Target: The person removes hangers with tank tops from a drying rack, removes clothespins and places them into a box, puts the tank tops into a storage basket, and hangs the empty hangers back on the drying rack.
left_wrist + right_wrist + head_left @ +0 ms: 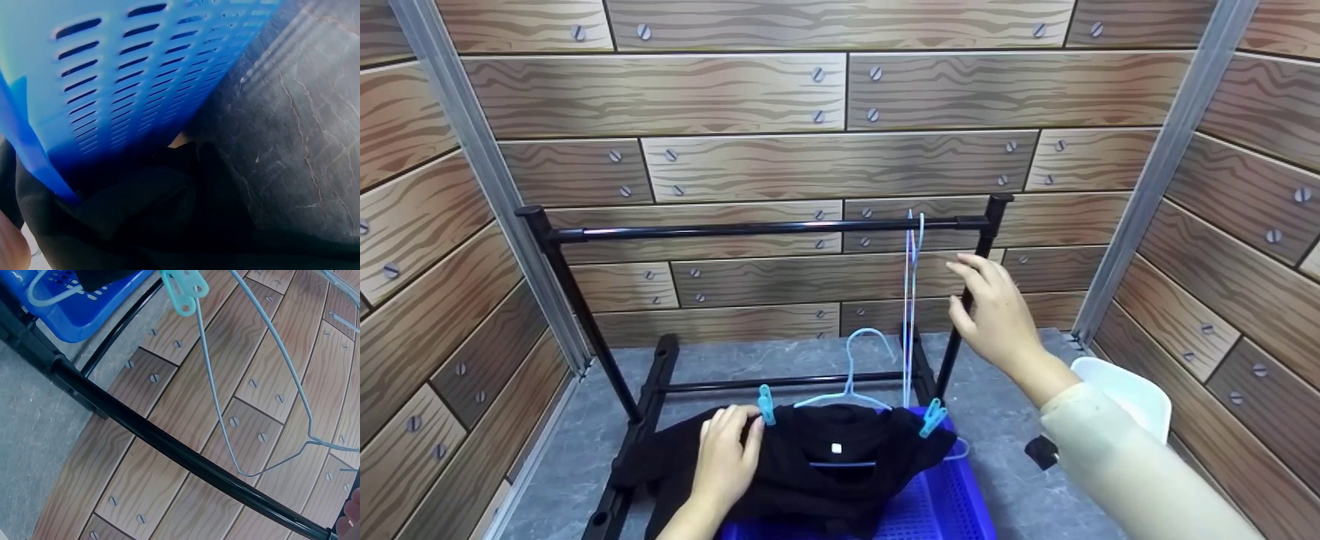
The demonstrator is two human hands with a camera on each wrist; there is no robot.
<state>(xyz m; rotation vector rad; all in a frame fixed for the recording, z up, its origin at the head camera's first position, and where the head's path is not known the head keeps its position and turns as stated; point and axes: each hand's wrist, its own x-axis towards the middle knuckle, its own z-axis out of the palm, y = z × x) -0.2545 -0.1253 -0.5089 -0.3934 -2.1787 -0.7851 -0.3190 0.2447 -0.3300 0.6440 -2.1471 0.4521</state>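
"How far along?"
"The black fabric shirt (802, 484) drapes over the blue plastic basket (971, 499), pale-blue hanger (849, 387) inserted, light-blue plastic clips (933, 418) on; hook unhung."
"Hands?"
"Left (726, 454) touches shirt, grip unclear; right (997, 311) empty, loosely spread."

3 cams on me rn. Head cam faces fwd + down from above, far enough back to fit my left hand (727, 454), right hand (997, 311), the black rack (772, 229) and plank-pattern wall (735, 94). L wrist cam's v. close, aimed down along the slotted side of the blue basket (111, 56), w/ black cloth (152, 208) filling the bottom + grey floor (298, 129) at right. R wrist cam's tilted, so planks run diagonally; it looks past 1 rack post (194, 464) at the wall, basket top left. Head + L share basket, cloth, floor; head + R share rack, wall, basket.
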